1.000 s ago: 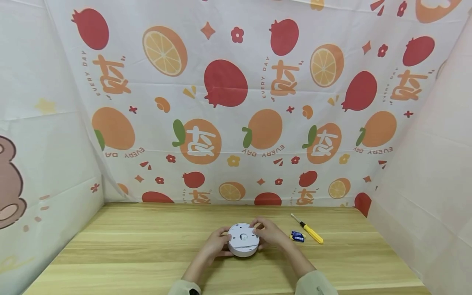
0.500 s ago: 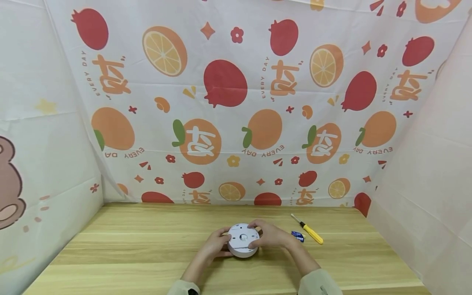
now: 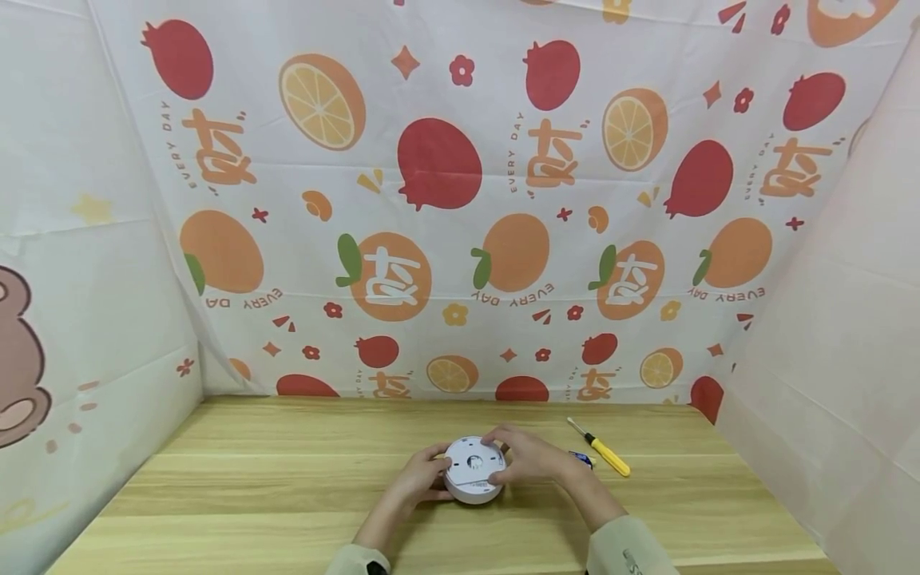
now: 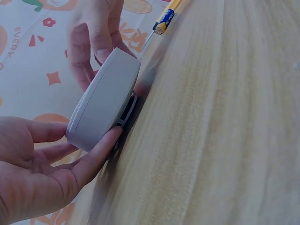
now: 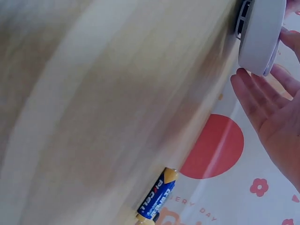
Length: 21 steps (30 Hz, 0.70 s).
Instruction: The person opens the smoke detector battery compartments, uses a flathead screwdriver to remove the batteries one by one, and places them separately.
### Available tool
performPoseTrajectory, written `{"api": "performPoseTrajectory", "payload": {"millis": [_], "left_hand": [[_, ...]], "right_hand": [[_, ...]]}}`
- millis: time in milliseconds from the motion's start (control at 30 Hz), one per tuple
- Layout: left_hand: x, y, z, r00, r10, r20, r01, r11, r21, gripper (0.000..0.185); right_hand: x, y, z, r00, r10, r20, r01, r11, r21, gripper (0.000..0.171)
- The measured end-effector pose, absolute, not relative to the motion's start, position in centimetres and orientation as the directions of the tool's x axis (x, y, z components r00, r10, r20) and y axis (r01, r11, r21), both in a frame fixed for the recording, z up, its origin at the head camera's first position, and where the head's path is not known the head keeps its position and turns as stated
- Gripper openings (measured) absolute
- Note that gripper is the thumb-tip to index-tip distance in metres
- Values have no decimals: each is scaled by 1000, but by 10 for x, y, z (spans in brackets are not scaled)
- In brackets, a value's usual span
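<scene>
— White plastic, that round thing near the table's front edge?

— Yes, a smoke detector (image 3: 473, 470), lying flat on the wooden table (image 3: 287, 479). The left hand (image 3: 422, 477) cups its left rim, fingers curled against the side. The right hand (image 3: 528, 457) grasps it from the right, fingertips (image 3: 491, 438) over the top.

— And just past the right hand?

— A blue battery (image 3: 580, 458), partly hidden behind the wrist, then a yellow-handled screwdriver (image 3: 600, 448) just beside it. Farther back, a fruit-print cloth (image 3: 460, 200) hangs behind the table
</scene>
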State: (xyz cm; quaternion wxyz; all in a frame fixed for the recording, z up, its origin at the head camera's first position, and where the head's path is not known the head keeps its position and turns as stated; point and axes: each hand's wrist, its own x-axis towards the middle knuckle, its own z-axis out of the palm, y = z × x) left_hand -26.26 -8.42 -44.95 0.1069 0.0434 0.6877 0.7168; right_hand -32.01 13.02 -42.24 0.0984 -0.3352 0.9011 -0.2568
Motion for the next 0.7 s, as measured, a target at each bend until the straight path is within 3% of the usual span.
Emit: {"api": "performPoseTrajectory", "payload": {"millis": [133, 267, 367, 500, 700], "left_hand": [[-263, -84, -451, -974, 208, -86, -96, -39, 995, 44], [-264, -83, -451, -973, 214, -84, -97, -50, 994, 44], [-263, -83, -450, -973, 217, -81, -96, -58, 994, 44], [-263, -83, -450, -972, 218, -84, -102, -74, 992, 43], [-263, -84, -451, -975, 200, -96, -120, -109, 987, 37]], "right_hand": [[-320, 133, -427, -770, -636, -61, -422, 578, -698, 60], [-316, 137, -428, -793, -576, -199, -54, 392, -919, 48], [-312, 137, -430, -798, -524, -298, 189, 252, -949, 36], [-311, 133, -437, -808, -484, -336, 297, 159, -942, 35], [-308, 129, -443, -833, -438, -339, 337, 85, -938, 37]]}}
